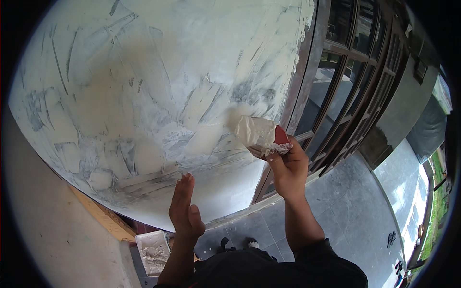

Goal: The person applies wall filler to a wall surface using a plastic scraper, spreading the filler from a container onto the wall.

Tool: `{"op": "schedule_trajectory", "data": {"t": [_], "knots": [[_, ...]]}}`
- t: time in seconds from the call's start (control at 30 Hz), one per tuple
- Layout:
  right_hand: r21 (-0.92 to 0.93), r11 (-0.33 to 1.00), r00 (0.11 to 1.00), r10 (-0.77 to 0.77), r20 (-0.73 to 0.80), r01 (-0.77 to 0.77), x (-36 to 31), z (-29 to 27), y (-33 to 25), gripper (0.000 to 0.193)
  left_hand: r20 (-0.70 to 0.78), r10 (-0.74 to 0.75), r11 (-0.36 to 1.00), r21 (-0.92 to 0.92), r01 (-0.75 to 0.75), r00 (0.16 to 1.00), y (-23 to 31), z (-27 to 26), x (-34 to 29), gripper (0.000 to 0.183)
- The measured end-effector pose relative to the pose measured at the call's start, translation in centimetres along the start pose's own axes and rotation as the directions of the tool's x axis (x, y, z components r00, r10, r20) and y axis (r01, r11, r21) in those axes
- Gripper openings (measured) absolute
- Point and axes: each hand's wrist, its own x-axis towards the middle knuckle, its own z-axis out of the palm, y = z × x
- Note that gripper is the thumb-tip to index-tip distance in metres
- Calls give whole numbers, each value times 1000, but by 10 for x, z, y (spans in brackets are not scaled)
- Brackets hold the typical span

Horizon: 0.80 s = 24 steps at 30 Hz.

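Note:
In my right hand is a red putty knife, its blade heaped with white putty. The loaded blade is close to the wall; I cannot tell whether it touches. White putty covers that wall in patches and streaks, with grey showing through. My left hand is raised near the lower part of the wall, fingers stretched out and nothing in it. A little putty clings to its fingertips. Below and left of that hand, a white tub contains more putty.
A brown wooden frame with glass panes borders the wall on the right. A wooden board runs along the lower left. Grey tiles cover the floor, with sandals lying at the far right.

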Motion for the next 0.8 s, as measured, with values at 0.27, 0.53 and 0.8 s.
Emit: {"op": "schedule_trajectory", "data": {"t": [0.27,0.53,0.8], "knots": [[-357,928,941,23,338,105,32,-28,4,21,-116,-86,994,61,93,990,15,31,-4,53],[281,922,962,235,137,-266,-12,-44,69,29,-141,-216,965,120,233,966,25,57,-39,49],[569,558,730,674,113,-604,-74,-40,117,32,-66,-318,942,94,323,946,2,43,-66,48]]}}
